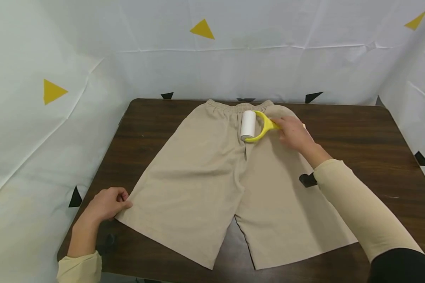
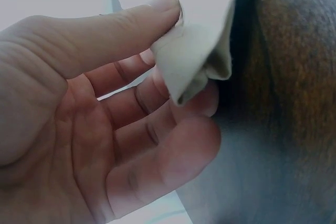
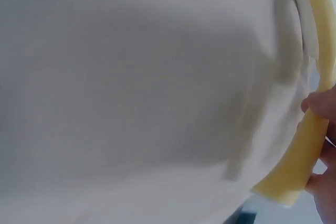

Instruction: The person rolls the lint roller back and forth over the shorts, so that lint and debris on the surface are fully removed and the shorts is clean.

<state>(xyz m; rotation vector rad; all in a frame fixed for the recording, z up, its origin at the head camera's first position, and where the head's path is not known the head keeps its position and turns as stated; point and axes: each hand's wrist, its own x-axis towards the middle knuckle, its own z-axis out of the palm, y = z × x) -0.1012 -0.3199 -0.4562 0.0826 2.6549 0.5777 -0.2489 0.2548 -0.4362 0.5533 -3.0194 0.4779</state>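
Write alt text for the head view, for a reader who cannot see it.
A person's right hand holds a yellow-handled white roller over beige shorts, near the waistband, the shorts spread on a dark wooden table. The left hand pinches the outer hem corner of one leg. White sheeting rises behind the table.

And here we have the shorts (image 1: 226, 177) lying across the table (image 1: 357, 145), waistband (image 1: 239, 106) at the far edge, legs (image 1: 184, 208) pointing to the near side. The left hand (image 1: 108, 202) is at the near-left hem corner (image 1: 119, 217); over on the right, the right hand (image 1: 294, 131) has the lint roller (image 1: 248, 125) just below the waistband's middle, and behind the table hangs a sheet (image 1: 255, 74).
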